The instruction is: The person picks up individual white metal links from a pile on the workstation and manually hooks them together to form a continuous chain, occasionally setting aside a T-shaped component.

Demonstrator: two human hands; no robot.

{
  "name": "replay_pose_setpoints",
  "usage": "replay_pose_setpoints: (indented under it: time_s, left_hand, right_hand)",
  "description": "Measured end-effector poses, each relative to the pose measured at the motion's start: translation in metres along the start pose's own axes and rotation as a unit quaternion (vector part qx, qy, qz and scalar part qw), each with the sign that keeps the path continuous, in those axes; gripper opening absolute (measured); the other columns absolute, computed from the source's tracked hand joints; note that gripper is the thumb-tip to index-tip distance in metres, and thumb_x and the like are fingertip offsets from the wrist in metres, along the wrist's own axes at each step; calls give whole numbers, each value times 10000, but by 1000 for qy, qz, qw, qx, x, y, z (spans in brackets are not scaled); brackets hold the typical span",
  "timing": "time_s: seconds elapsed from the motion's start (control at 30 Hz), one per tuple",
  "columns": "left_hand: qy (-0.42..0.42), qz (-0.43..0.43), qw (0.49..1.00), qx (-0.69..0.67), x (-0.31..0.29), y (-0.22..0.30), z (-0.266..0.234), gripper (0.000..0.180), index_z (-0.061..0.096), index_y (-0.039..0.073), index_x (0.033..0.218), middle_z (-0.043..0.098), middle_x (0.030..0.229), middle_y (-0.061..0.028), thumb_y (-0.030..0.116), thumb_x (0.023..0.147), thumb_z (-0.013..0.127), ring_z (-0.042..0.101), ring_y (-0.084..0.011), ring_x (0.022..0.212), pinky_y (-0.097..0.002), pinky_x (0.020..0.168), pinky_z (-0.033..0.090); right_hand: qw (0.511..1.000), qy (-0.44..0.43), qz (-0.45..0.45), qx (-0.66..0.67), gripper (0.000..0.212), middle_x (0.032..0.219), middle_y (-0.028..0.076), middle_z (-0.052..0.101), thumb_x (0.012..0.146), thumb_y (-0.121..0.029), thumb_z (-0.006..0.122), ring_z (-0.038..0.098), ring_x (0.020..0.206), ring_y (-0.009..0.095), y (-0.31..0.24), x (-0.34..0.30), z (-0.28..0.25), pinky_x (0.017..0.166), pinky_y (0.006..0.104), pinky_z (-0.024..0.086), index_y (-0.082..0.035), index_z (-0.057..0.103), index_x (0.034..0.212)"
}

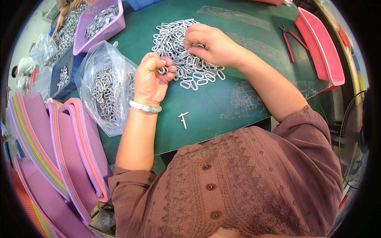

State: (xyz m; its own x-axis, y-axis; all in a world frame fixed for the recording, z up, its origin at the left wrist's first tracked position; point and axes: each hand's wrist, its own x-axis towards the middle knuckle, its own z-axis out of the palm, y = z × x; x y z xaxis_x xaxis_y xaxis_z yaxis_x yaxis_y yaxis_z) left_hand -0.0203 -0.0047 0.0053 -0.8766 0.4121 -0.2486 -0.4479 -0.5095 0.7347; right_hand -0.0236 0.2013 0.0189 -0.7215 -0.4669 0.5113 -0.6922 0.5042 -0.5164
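Left hand, just left of centre in the frame, has its fingers curled in with a metal link pinched in them. Right hand, top middle, is at the right side of the link pile, fingers bent, can't tell if it's got anything. Pile's upper middle on the green worktop, couple of small silvery bits around mid-frame, clear bag of links centre-left, purple basket upper left, red-handled pliers and pink tray upper right

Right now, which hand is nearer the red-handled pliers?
Right. The right hand is at the link pile, left of the pliers; the left hand is farther away, at the pile's left side.
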Motion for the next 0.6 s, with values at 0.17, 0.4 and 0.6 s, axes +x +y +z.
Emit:
replay_pose_setpoints:
  time_s: [0.17, 0.4, 0.6]
  left_hand:
    - [-25, -108, 994, 4, -2, 5, 10, 81, 543, 26, 822, 562, 727, -76, 100, 805, 516, 530, -159, 600, -210, 469, 411]
    - [-28, -59, 997, 37, -1, -3, 7, 136, 550, 19, 905, 575, 783, -77, 134, 879, 482, 531, -134, 628, -196, 495, 425]
    - [-43, -73, 996, 34, 2, -3, 5, 177, 547, -3, 917, 597, 849, -108, 154, 885, 471, 581, -164, 719, -224, 590, 494]
  right_hand:
    - [995, 55, -81, -1, 89, 843, 81, 538, 705, -26, 607, 543, 795, 285, -13, 4, 2, 673, 352, 451, -47, 559, 776]
    - [998, 52, -21, -34, 61, 879, 86, 548, 746, -50, 599, 536, 835, 276, 3, 1, -1, 715, 342, 449, -20, 586, 797]
    - [990, -25, 59, -123, 91, 817, 106, 562, 766, -60, 562, 543, 814, 283, 18, -7, -8, 705, 350, 446, -2, 602, 824]
